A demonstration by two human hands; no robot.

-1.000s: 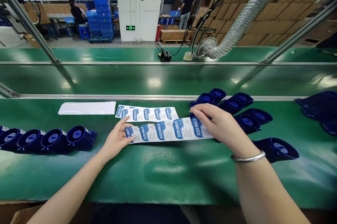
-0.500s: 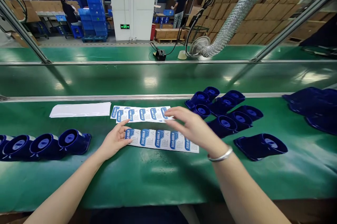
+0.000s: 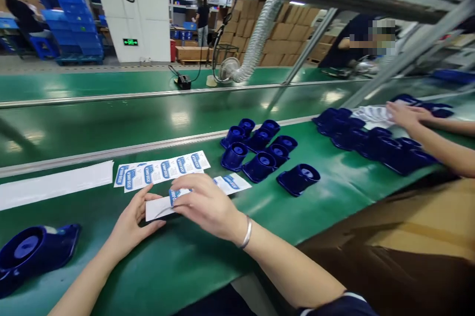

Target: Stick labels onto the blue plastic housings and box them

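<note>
A strip of blue-and-white labels (image 3: 233,183) lies at the middle of the green table, its left end bare white backing. My left hand (image 3: 129,222) holds that bare end between thumb and fingers. With the fingers of my right hand (image 3: 213,207), wearing a silver bangle, I pinch a label (image 3: 173,196) that is lifting off the backing; my hand hides part of the strip. Just behind lie more label strips (image 3: 163,170), slightly overlapping. One dark blue plastic housing (image 3: 299,179) stands alone to the right of my right hand.
Several blue housings (image 3: 260,165) stand at the back right. Another blue housing (image 3: 37,251) is at the left, below white backing sheets (image 3: 55,185). At far right, a co-worker's hands (image 3: 406,113) are among more housings. A metal rail (image 3: 178,145) runs behind.
The view has turned to the right, bringing a co-worker's hands into sight. My right hand has come down to the strip's left end and now pinches a label there.
</note>
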